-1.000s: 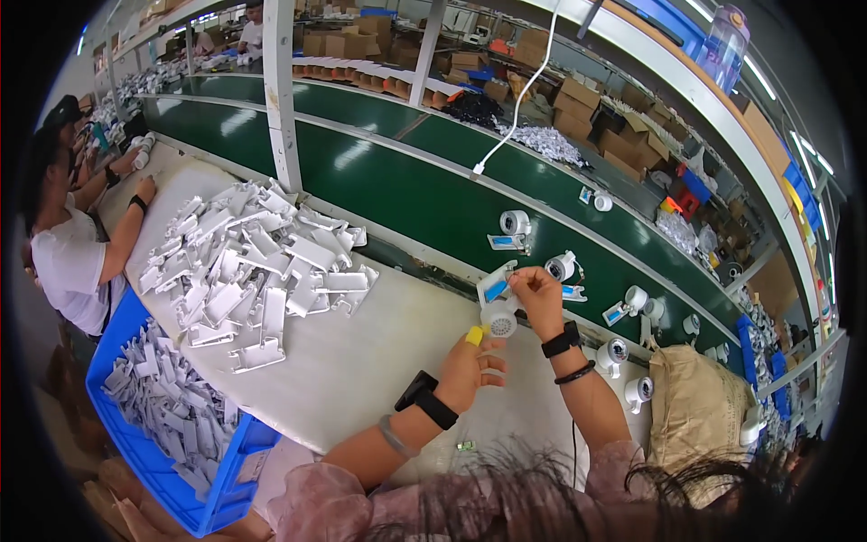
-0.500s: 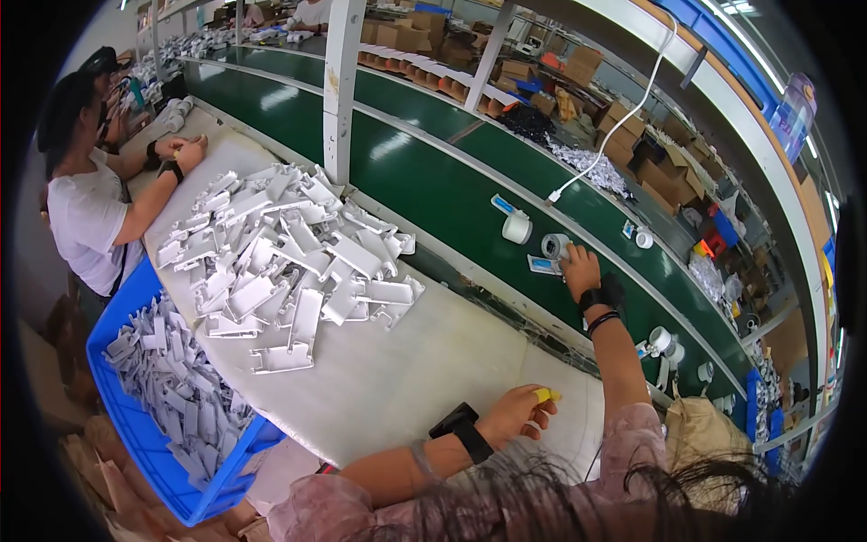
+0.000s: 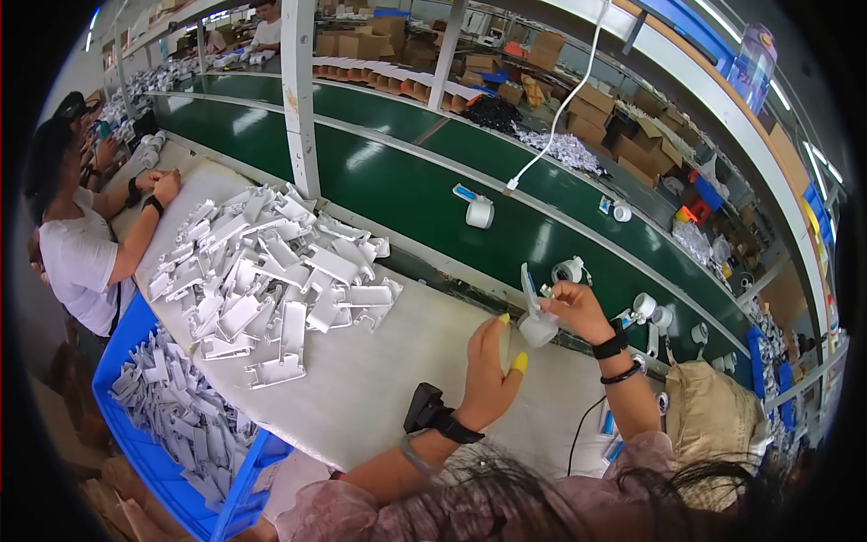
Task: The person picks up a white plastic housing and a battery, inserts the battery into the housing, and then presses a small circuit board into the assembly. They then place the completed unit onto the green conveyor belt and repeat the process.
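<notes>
My right hand (image 3: 578, 312) is closed on a white rounded plastic part (image 3: 538, 329) with a blue-and-white strip (image 3: 528, 282) standing up from it. I hold the part just above the near edge of the green conveyor belt (image 3: 397, 187). My left hand (image 3: 488, 379) is open beside it, thumb and fingers apart, with yellow covers on the tips. It appears to hold nothing. Behind my right hand, another white round part (image 3: 567, 270) shows on the belt. Left of my hands, a heap of white plastic brackets (image 3: 271, 262) covers the pale worktable (image 3: 379, 388).
A blue crate (image 3: 135, 452) full of white pieces stands below the table. A metal post (image 3: 299, 99) rises at the belt's edge, and a white cable (image 3: 569, 99) hangs over it. A co-worker (image 3: 77, 217) works at left. A beige bag (image 3: 713, 411) sits at right.
My right hand has lifted a white part with its strip off the belt and drawn it nearer. My left hand has risen toward it and spread its fingers. The view has shifted slightly.
</notes>
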Motion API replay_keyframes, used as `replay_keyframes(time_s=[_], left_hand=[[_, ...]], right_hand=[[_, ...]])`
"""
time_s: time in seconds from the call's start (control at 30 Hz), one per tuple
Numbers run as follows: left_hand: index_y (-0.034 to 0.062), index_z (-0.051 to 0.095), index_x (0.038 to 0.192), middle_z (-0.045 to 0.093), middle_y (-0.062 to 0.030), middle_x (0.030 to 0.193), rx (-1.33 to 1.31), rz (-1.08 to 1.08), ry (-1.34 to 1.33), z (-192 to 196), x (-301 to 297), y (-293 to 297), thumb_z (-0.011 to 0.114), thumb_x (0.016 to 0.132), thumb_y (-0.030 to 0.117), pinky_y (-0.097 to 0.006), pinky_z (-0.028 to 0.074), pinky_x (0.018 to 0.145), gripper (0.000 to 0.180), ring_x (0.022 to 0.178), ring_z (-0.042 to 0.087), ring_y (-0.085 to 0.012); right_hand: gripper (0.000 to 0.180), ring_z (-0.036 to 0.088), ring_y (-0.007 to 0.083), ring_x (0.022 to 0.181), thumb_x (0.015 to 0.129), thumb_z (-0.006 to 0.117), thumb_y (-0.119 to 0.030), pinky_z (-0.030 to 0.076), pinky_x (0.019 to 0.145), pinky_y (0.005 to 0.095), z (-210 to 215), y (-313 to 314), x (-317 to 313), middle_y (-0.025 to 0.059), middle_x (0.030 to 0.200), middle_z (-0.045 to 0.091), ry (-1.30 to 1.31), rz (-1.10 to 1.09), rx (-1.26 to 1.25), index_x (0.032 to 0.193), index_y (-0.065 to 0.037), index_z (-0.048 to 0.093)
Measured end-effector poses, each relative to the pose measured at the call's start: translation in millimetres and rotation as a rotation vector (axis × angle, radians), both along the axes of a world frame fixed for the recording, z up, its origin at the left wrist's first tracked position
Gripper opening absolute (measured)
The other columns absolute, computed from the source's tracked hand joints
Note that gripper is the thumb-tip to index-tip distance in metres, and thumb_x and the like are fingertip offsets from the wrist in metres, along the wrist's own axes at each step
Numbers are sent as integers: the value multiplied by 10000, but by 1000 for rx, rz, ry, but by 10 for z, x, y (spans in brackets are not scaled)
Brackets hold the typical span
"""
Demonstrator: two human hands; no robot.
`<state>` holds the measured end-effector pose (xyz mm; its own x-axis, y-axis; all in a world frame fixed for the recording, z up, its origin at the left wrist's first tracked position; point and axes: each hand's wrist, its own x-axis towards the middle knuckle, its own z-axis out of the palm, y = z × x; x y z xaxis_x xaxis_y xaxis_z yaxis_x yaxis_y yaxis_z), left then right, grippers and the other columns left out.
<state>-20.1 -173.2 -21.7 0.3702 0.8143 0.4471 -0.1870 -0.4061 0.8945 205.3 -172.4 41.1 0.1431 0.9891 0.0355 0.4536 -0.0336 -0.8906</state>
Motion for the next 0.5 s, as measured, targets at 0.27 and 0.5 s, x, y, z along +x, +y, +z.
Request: replay_keyframes(time_s=[0.27, 0.5], left_hand=[[29, 472, 1326, 551, -156, 1249, 94, -562, 94, 47, -14, -81, 701, 818, 233, -389, 383, 1005, 593, 1155, 524, -297], [11, 491, 1292, 631, -130, 1090, -217, -805, 158, 104, -88, -109, 569, 897, 125, -320, 483, 829, 419, 972, 608, -220]], right_hand=[[65, 604, 72, 731, 868, 629, 15, 499, 665, 208, 21, -1246, -659, 1, 879, 631, 571, 33, -74, 903, -29, 596], [167, 605, 136, 724, 910, 591, -67, 500, 679, 269, -125, -1569, -599, 63, 904, 624, 625, 139, -88, 1067, -10, 597]])
